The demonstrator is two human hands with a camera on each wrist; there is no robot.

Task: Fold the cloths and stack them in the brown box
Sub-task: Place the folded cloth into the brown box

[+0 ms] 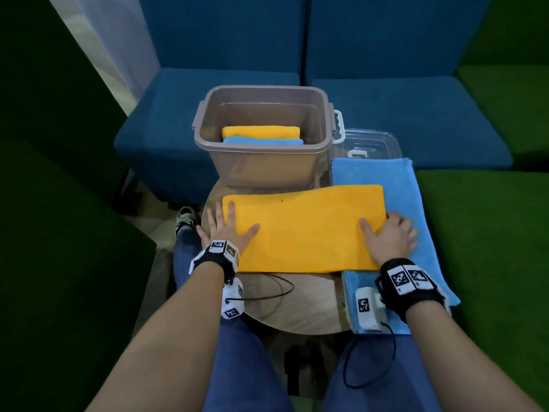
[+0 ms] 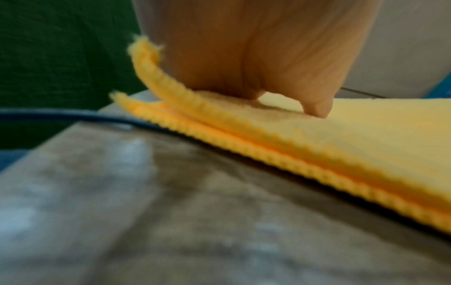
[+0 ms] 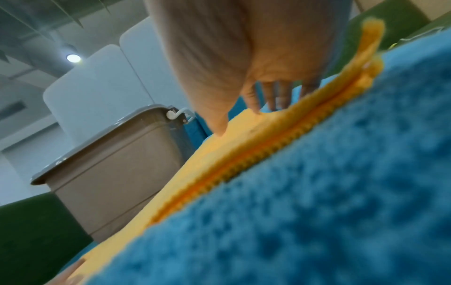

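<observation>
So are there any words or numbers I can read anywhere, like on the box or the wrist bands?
No readable words or numbers anywhere.
Black wrist bands: only black-and-white square code patterns, no letters.
Brown plastic box: no label visible.
Folded orange cloth: one tiny dark speck, not writing.
Blue cloth: plain.

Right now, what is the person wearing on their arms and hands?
The arms are bare, with no sleeves or gloves. Each wrist has a black band with white squares printed with black checker-like markings: left band, right band. A small white box hangs under each wrist, with a thin black cable coming out.
</observation>
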